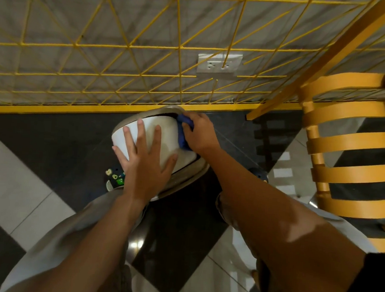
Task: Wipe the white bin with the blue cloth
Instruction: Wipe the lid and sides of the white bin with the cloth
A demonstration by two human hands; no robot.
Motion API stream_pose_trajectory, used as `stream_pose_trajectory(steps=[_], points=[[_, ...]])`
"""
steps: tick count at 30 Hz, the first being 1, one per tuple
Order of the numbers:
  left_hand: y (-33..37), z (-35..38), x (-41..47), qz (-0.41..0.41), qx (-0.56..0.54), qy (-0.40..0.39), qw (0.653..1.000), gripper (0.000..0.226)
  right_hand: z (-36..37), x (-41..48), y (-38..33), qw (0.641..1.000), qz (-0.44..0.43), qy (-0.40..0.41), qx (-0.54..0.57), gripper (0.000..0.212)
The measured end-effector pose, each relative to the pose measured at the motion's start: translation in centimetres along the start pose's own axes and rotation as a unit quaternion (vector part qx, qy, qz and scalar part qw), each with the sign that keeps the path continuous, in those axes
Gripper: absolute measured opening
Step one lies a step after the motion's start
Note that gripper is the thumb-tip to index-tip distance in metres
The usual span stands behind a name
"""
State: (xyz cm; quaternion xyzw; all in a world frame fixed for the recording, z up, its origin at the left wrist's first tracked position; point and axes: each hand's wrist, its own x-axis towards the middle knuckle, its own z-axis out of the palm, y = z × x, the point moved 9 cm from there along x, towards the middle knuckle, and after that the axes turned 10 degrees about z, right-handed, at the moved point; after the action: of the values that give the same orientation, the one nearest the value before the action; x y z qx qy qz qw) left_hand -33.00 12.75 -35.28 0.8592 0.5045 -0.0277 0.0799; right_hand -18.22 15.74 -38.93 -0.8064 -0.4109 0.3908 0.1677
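Observation:
The white bin (165, 130) stands on the dark floor against the yellow base rail, seen from above, with a grey rim (192, 175) around its white swing lid. My left hand (144, 159) lies flat on the lid with fingers spread, holding nothing. My right hand (200, 134) is closed on the blue cloth (182, 135) and presses it against the lid's right edge. Most of the cloth is hidden under that hand.
A yellow wire lattice (130, 47) covers the grey wall behind the bin, with a double socket (219, 64) on it. A yellow slatted chair (344, 155) stands to the right. My knees flank the bin, and a decorated shoe (115, 178) shows at its left.

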Motion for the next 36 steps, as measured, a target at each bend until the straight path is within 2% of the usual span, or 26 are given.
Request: stream_pose_trajectory(steps=[6, 11, 16, 22, 24, 26, 27, 28, 29, 31, 33, 35, 36], points=[[0.2, -0.3, 0.1, 0.005, -0.007, 0.023, 1.000, 0.069, -0.7, -0.3, 0.9, 0.998, -0.001, 0.005, 0.061, 0.041], [0.1, -0.2, -0.1, -0.001, 0.000, 0.024, 1.000, 0.068, -0.9, -1.3, 2.2, 0.997, 0.021, -0.029, 0.067, 0.041], [0.1, -0.1, 0.0, 0.005, 0.018, 0.022, 1.000, 0.067, -1.4, -0.9, -1.8, 0.994, -0.034, -0.021, 0.107, 0.037], [0.1, -0.1, -0.2, 0.008, 0.022, 0.025, 0.999, 0.068, -0.5, -0.3, -0.2, 0.991, -0.046, -0.083, -0.093, 0.033], [0.0, -0.1, -0.1, 0.008, 0.018, 0.026, 0.999, 0.068, -1.7, -0.5, 0.7, 0.988, -0.048, -0.085, -0.116, 0.034], [0.0, 0.1, 0.0, 0.010, 0.001, 0.024, 1.000, 0.069, -3.8, -0.6, 2.7, 0.997, -0.013, -0.046, -0.065, 0.034], [0.0, 0.2, 0.0, 0.013, -0.013, 0.024, 1.000, 0.071, -5.0, -0.8, 4.5, 0.999, 0.030, -0.021, -0.005, 0.036], [-0.1, 0.3, 0.1, 0.016, -0.029, 0.025, 0.999, 0.074, -5.7, -1.2, 6.6, 0.991, 0.085, -0.012, 0.100, 0.038], [-0.2, 0.3, 0.1, 0.019, -0.042, 0.026, 0.999, 0.078, -5.9, -2.0, 8.5, 0.963, 0.135, -0.019, 0.231, 0.039], [0.0, 0.0, 0.0, 0.036, -0.040, 0.023, 0.998, 0.090, -4.7, -3.8, 11.1, 0.876, 0.211, -0.047, 0.430, 0.040], [0.5, -0.2, -0.3, 0.069, -0.008, 0.009, 0.998, 0.098, -3.2, -4.7, 12.4, 0.837, 0.251, -0.055, 0.483, 0.037], [0.9, 0.0, -0.6, 0.097, 0.013, -0.015, 0.995, 0.101, -2.0, -4.7, 12.8, 0.853, 0.263, -0.039, 0.449, 0.033], [0.9, 0.3, -0.6, 0.103, 0.013, -0.026, 0.994, 0.101, -1.5, -4.6, 12.4, 0.882, 0.249, -0.040, 0.398, 0.032]])
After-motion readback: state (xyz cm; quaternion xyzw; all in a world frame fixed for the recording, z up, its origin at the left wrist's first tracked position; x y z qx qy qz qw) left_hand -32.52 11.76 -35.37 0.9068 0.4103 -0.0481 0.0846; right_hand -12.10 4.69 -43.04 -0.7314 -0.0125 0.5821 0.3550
